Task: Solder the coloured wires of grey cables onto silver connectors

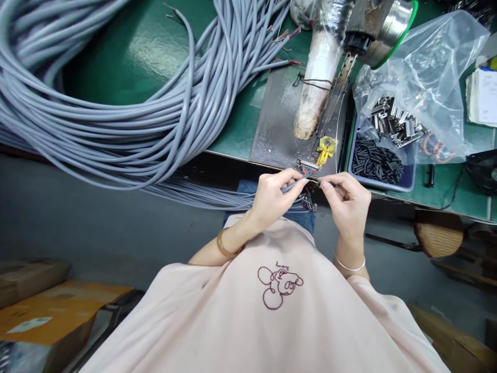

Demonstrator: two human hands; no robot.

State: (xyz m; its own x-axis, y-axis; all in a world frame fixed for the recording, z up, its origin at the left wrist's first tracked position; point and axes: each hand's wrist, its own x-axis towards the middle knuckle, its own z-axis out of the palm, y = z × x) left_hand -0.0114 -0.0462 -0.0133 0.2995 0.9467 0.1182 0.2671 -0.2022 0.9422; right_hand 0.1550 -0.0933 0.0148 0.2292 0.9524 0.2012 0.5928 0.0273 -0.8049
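At the bench edge, my left hand (276,198) is closed in a pinch on a grey cable (294,186). Small coloured wires (308,171) fan out from its end and reach a metal multi-pin connector (308,166). My right hand (347,201) is closed too, thumb and forefinger meeting just right of the wires on something thin that I cannot make out. Beyond the fingertips, a yellow clip-like piece (326,150) lies on the dark metal plate (277,119). Below my hands hang more cable ends with connectors (308,203).
A large bundle of grey cables (202,98) covers the left of the green bench. Above the plate stand a soldering iron (341,77), a white wrapped tube (320,67) and a solder spool (388,33). Right of them, a blue tray (407,178) holds black pieces and bagged connectors (394,122).
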